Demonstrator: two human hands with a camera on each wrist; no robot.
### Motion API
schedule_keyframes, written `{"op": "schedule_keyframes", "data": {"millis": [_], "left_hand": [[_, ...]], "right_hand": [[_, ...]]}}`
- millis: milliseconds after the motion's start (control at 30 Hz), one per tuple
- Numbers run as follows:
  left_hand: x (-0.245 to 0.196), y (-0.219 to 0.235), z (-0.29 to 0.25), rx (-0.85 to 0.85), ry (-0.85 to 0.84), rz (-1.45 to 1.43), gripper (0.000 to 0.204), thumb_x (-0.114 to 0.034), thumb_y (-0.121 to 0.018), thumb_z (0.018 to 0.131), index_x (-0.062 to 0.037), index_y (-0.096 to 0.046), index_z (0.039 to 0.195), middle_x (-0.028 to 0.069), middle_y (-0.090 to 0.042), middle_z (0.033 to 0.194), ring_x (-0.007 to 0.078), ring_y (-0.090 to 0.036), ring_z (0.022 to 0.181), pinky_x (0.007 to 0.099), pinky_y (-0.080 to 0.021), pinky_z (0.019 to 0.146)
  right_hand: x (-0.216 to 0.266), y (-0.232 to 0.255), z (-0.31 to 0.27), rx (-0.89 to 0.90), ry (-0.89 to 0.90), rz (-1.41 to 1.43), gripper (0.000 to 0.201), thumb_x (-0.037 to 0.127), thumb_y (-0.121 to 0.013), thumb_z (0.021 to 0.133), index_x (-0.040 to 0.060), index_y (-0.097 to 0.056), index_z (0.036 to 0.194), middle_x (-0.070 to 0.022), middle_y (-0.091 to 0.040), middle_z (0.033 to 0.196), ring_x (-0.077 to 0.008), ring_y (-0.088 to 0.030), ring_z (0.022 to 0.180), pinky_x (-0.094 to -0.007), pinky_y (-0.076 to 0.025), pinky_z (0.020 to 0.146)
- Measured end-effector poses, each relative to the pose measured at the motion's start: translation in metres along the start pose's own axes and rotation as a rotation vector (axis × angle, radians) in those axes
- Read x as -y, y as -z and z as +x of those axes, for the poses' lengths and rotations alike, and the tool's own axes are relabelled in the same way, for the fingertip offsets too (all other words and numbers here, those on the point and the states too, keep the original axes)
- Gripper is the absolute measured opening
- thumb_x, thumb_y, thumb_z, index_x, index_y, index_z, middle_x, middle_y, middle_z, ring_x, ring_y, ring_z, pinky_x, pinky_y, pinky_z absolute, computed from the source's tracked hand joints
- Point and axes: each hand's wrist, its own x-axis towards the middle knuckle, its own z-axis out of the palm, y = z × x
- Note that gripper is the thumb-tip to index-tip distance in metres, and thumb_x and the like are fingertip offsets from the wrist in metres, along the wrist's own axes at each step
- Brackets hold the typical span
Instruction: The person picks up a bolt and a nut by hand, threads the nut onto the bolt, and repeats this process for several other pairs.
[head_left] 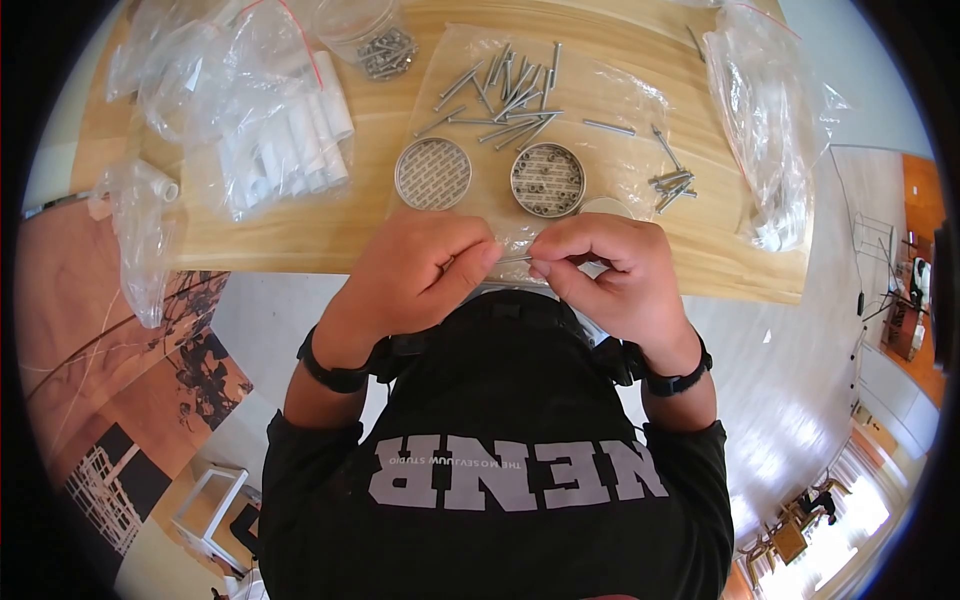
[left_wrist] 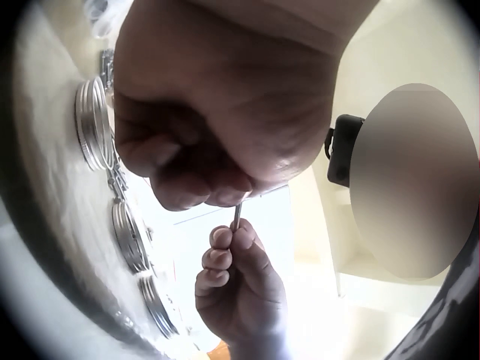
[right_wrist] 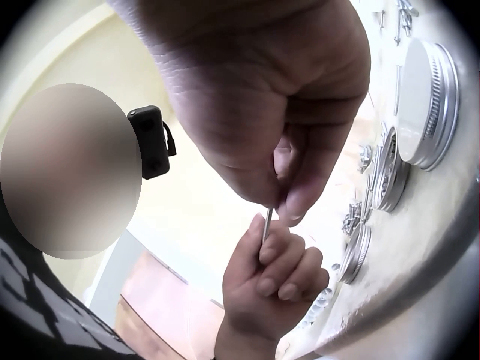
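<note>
Over the table's front edge, my left hand (head_left: 420,268) and right hand (head_left: 618,272) meet at a long, thin metal screw (head_left: 514,259). Each hand pinches one end between thumb and curled fingers. Only a short length of the shank (left_wrist: 238,217) shows between the fingertips; both ends are hidden. Just beyond the hands stands a round tin (head_left: 548,147) with small metal nuts inside. A shallow round tin or lid (head_left: 433,173) lies to its left. Another round tin (right_wrist: 421,97) is close to my right hand, mostly covered by it in the head view.
Several long screws (head_left: 520,110) lie scattered on a clear plastic bag (head_left: 620,95). More form a small pile (head_left: 674,182) at right. White tubes (head_left: 300,140) in plastic bags lie at left, near a clear tub (head_left: 385,52) of hardware. Another clear bag (head_left: 765,110) lies along the right side.
</note>
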Motion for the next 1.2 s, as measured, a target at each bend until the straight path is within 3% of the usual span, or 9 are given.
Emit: {"op": "schedule_keyframes", "data": {"millis": [167, 233, 267, 367, 533, 667, 867, 1033, 1200], "left_hand": [[0.001, 0.005, 0.0, 0.067, 0.001, -0.048, 0.024, -0.019, -0.061, 0.092, -0.0037, -0.057, 0.075, 0.0115, -0.053, 0.063, 0.031, -0.052, 0.056, 0.0372, -0.039, 0.052], [-0.002, 0.007, -0.002, 0.161, 0.348, -0.522, 0.016, -0.016, -0.063, 0.092, -0.0039, -0.063, 0.082, 0.0076, -0.059, 0.066, 0.0223, -0.055, 0.058, 0.0312, -0.042, 0.054], [-0.002, 0.005, -0.003, 0.167, 0.347, -0.52, 0.016, -0.016, -0.063, 0.092, -0.0039, -0.063, 0.082, 0.0076, -0.059, 0.066, 0.0223, -0.055, 0.058, 0.0312, -0.042, 0.054], [-0.002, 0.001, -0.001, -0.012, 0.283, -0.55, 0.006, -0.009, -0.068, 0.087, -0.0042, -0.068, 0.09, 0.0053, -0.063, 0.071, 0.0163, -0.057, 0.062, 0.0271, -0.044, 0.056], [0.009, -0.002, 0.004, -0.263, -0.32, 0.088, 0.016, -0.004, -0.075, 0.076, -0.0053, -0.07, 0.091, 0.0061, -0.063, 0.073, 0.0217, -0.055, 0.058, 0.0294, -0.044, 0.054], [0.007, 0.0, -0.001, -0.239, -0.356, 0.196, 0.008, -0.008, -0.074, 0.078, -0.0052, -0.068, 0.082, 0.0059, -0.061, 0.069, 0.0238, -0.054, 0.057, 0.0308, -0.042, 0.052], [0.01, 0.006, -0.007, -0.085, -0.024, -0.027, 0.02, -0.01, -0.063, 0.087, -0.0017, -0.058, 0.07, 0.0061, -0.051, 0.06, 0.0202, -0.047, 0.051, 0.0308, -0.035, 0.048], [0.015, 0.006, -0.015, -0.214, 0.142, -0.769, 0.029, -0.012, -0.052, 0.097, -0.0011, -0.056, 0.071, 0.0012, -0.052, 0.063, 0.011, -0.044, 0.053, 0.0271, -0.034, 0.05], [0.012, 0.023, 0.0, -0.384, 0.201, -0.165, 0.027, -0.016, -0.057, 0.097, 0.0002, -0.06, 0.075, 0.0009, -0.055, 0.065, 0.0097, -0.047, 0.056, 0.025, -0.037, 0.054]], "right_hand": [[0.0, 0.003, -0.001, 0.025, 0.038, -0.018, 0.013, 0.0, -0.072, 0.078, 0.0062, -0.068, 0.088, -0.0052, -0.07, 0.082, -0.0173, -0.068, 0.071, -0.0275, -0.053, 0.061], [0.0, 0.005, 0.001, -0.006, 0.161, -0.06, 0.012, 0.0, -0.073, 0.078, 0.0064, -0.068, 0.088, -0.0042, -0.071, 0.082, -0.0173, -0.068, 0.071, -0.0278, -0.053, 0.061], [0.001, 0.005, 0.001, -0.012, 0.16, -0.059, 0.012, 0.0, -0.073, 0.078, 0.0064, -0.068, 0.088, -0.0042, -0.071, 0.082, -0.0173, -0.068, 0.071, -0.0278, -0.053, 0.061], [0.003, 0.005, 0.0, -0.046, 0.145, -0.107, 0.011, 0.0, -0.072, 0.08, 0.0061, -0.068, 0.088, -0.0047, -0.071, 0.083, -0.0169, -0.069, 0.071, -0.0273, -0.054, 0.061], [0.001, 0.006, -0.002, -0.073, -0.008, 0.056, 0.007, 0.002, -0.071, 0.081, 0.0052, -0.069, 0.087, -0.0055, -0.07, 0.079, -0.0151, -0.069, 0.07, -0.0253, -0.054, 0.06], [0.0, 0.004, -0.002, -0.097, -0.027, 0.07, 0.007, 0.004, -0.071, 0.082, 0.0053, -0.069, 0.088, -0.0051, -0.069, 0.078, -0.0147, -0.068, 0.068, -0.0253, -0.053, 0.059], [0.001, 0.005, -0.001, -0.041, 0.052, -0.036, 0.011, -0.004, -0.07, 0.08, 0.0026, -0.069, 0.089, -0.0052, -0.071, 0.084, -0.0142, -0.07, 0.074, -0.0244, -0.055, 0.062], [-0.002, 0.004, 0.0, -0.063, 0.116, -0.089, 0.013, 0.0, -0.07, 0.08, 0.0074, -0.07, 0.09, -0.0035, -0.071, 0.083, -0.0169, -0.068, 0.071, -0.0258, -0.054, 0.059], [-0.011, 0.004, 0.014, -0.167, 0.215, -0.402, 0.006, 0.01, -0.066, 0.083, 0.0093, -0.067, 0.089, -0.0058, -0.066, 0.078, -0.0265, -0.065, 0.068, -0.0351, -0.051, 0.057]]}}
